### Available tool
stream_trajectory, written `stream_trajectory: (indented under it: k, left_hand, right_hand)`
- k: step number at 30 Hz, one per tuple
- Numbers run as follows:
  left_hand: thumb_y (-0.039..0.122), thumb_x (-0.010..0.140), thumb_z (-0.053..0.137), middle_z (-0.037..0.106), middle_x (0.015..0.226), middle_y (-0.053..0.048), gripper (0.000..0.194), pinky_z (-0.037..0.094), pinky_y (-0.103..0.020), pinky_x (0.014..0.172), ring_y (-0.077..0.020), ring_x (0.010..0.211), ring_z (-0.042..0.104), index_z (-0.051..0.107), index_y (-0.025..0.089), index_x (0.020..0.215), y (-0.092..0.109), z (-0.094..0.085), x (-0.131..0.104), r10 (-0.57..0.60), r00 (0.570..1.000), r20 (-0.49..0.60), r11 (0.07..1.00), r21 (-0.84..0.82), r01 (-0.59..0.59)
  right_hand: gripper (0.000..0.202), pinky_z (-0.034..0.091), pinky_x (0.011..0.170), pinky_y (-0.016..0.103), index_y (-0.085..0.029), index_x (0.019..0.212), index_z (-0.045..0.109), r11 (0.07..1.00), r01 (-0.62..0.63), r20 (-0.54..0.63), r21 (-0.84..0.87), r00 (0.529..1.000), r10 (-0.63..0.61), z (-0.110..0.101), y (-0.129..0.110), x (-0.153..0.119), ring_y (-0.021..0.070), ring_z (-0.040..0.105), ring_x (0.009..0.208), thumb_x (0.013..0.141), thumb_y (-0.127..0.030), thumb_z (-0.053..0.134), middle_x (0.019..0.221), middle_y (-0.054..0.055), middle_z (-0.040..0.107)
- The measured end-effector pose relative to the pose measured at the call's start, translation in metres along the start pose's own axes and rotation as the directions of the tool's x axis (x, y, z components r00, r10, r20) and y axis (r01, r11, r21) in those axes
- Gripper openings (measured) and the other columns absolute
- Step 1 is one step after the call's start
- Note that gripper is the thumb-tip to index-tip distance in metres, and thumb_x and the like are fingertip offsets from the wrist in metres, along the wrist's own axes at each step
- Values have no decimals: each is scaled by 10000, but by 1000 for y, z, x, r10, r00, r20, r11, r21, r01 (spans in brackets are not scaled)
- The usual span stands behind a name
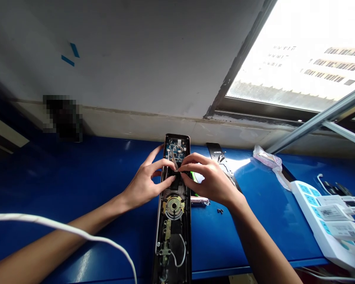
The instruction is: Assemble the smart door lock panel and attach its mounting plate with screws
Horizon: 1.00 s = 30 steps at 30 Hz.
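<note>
Two bare hands meet over a long, narrow black housing with a raised rim (189, 225), which runs from the centre to the bottom edge of the frame on a glossy blue tabletop (106, 169). The left hand (144, 180) and right hand (209, 176) are partly closed, index fingertips nearly touching at the lower end of a thin grey cable (174, 157), beside a small blue circuit board (170, 147); whether either pinches it firmly I cannot tell. The cable looks light, soft and easily strained, so its end fitting is probably a safer hold than its loop. The housing looks stiff and fairly heavy, perhaps slippery, and best taken by its long outer sides, clear of the brass-coloured round mechanism (174, 206) and loose white wire (184, 249). Small black screws (220, 211) lie right of it.
</note>
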<state>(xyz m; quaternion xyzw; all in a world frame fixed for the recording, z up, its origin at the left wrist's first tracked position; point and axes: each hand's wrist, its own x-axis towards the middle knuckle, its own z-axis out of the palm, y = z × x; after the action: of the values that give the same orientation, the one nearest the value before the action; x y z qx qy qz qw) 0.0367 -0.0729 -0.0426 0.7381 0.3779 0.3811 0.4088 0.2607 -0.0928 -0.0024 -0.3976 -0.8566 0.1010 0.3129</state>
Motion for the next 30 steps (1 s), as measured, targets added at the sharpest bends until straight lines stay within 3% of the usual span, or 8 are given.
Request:
stream_trajectory:
  k: [9,17,20,23,25,30]
  left_hand:
    - [305,892,732,334,1692,-26,145,646,-475,985,-329,1327,634,756,261,1028,-5,4,-1,26,999,-40,999,-22,-27]
    - [300,899,720,326,1700,-40,133,659,-446,959,-316,1286,667,744,248,1019,-2,3,0,31,999,-26,999,-8,-32]
    - [318,910,715,304,1714,-48,144,648,-453,973,-350,1384,592,733,253,1037,1,2,-1,34,999,-18,997,72,-33]
    - [338,916,719,286,1721,-75,202,627,-483,1009,-362,1449,526,674,254,1094,3,2,-2,60,998,-8,991,118,-59]
    - [352,912,728,280,1718,-99,248,611,-508,1034,-358,1462,511,610,248,1104,3,2,-2,74,997,-10,991,116,-72]
    - [364,883,764,216,1731,-128,350,398,-627,1222,-378,1593,277,534,247,1118,8,3,-4,130,989,-70,955,277,-106]
  right_hand:
    - [187,629,774,334,-204,1036,756,997,51,-38,-53,998,-53,10,0,-5,173,695,887,977,-141,590,1066,94,694]
    - [218,623,834,386,-211,1086,735,984,101,-21,-144,994,-105,12,0,-9,194,647,927,1003,-132,549,1078,107,689]
    - [193,603,845,414,-223,1060,753,977,115,-56,-180,990,-127,12,-1,-12,220,618,959,989,-151,588,1087,105,718]
    - [181,592,831,387,-258,1099,735,991,-65,-165,-118,985,45,11,2,-18,209,641,966,991,-208,599,1084,76,739]
    - [185,578,762,353,-235,1126,702,968,-228,-209,-109,957,202,9,6,-23,188,658,879,1015,-229,554,1016,73,743]
    - [99,449,573,291,-214,954,670,865,-445,-68,-234,894,442,8,18,-33,173,632,650,928,-306,698,797,33,734]
